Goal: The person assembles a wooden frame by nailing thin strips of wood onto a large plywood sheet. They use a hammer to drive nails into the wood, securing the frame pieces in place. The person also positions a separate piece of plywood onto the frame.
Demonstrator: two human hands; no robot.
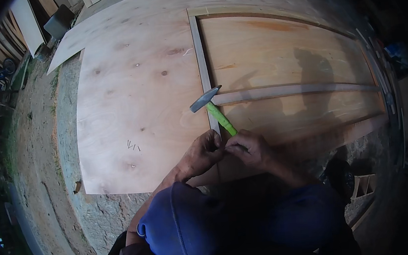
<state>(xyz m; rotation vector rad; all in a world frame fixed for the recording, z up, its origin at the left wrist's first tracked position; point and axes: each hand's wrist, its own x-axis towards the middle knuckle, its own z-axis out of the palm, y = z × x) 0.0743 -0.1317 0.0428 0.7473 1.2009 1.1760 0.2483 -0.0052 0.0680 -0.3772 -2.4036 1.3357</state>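
My right hand [251,148] is closed round the lower end of a hammer [222,118] with a green handle. Its grey metal head lies over the left upright of a wooden frame [200,54], by the middle crossbar. Close beside it, my left hand [200,153] is closed in a pinch, fingertips almost meeting those of the right at the frame's near left corner. Whatever the left fingers hold is too small or hidden to make out. Left of my hands, several loose nails [133,145] lie on a plywood sheet [108,107].
Plywood panels stretch under and behind the frame, whose middle crossbar [298,90] runs right. Long strips [379,56] lie along the right side. Boards [27,26] lean at the far left, near a grey container [59,21]. A hollow block [364,186] sits at lower right.
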